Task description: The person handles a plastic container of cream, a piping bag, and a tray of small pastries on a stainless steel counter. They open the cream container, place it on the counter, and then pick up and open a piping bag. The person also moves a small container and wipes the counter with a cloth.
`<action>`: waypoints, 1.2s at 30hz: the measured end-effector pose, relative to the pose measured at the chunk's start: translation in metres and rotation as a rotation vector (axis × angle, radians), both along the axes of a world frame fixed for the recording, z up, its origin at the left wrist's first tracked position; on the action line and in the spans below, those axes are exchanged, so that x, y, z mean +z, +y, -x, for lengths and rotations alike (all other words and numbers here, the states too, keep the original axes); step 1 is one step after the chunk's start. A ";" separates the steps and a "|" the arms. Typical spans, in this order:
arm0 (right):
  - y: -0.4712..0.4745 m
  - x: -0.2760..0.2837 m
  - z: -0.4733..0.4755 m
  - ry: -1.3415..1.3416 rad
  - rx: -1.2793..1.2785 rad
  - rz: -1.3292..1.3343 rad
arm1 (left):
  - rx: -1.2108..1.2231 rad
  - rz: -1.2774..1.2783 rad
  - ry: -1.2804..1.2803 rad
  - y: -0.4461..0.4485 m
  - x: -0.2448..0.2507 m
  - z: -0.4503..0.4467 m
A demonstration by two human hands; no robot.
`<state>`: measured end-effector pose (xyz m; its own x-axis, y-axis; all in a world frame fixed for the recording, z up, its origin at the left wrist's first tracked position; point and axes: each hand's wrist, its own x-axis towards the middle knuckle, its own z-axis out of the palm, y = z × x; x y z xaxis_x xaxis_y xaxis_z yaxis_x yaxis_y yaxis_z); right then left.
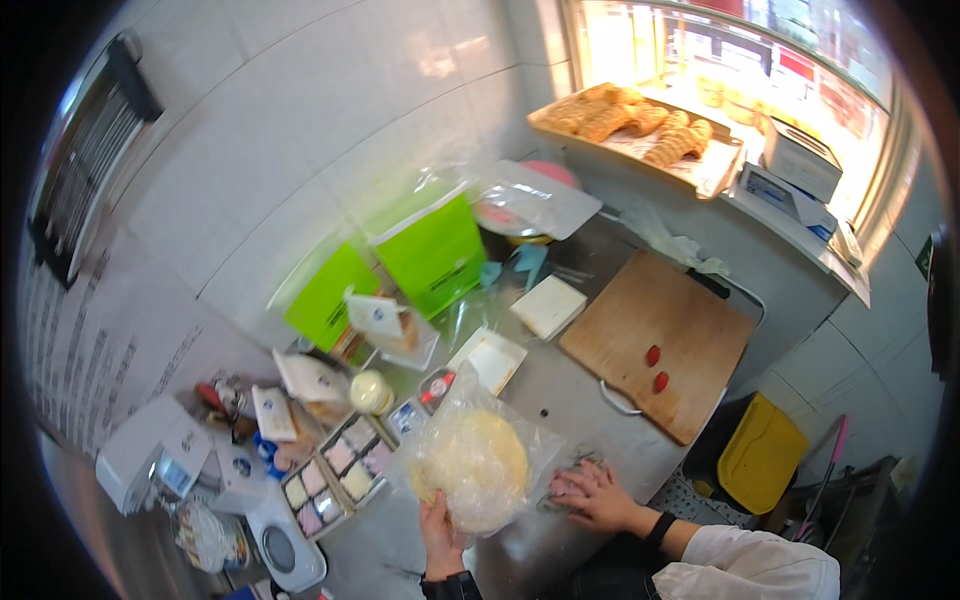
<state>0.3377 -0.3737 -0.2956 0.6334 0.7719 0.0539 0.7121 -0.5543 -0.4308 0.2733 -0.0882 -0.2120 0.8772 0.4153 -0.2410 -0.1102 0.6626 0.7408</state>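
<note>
My left hand (441, 531) grips the lower left edge of a clear plastic bag (466, 390). Inside the bag is a flat, round, pale yellow food (476, 469), perhaps a cake layer or a stack of crepes; it is held tilted above the steel table. To the right, my right hand (596, 499) presses on a crumpled pink and greenish cloth (564, 480) on the tabletop, fingers bent over it. Most of the cloth lies hidden under the palm. A small dark bit (544, 412) rests on the steel beyond that hand.
Two strawberries (657, 367) lie on a wooden cutting board (622, 315). Left of the bag stand boxes of small sweets (330, 480), a jar (371, 391) and a stand mixer (165, 457). Green bags (435, 255) line the wall. A pastry tray (694, 184) sits on the window ledge.
</note>
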 end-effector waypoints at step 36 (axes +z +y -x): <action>0.139 -0.007 -0.044 -0.114 -0.024 -0.131 | 0.068 -1.433 1.252 -0.056 -0.070 0.184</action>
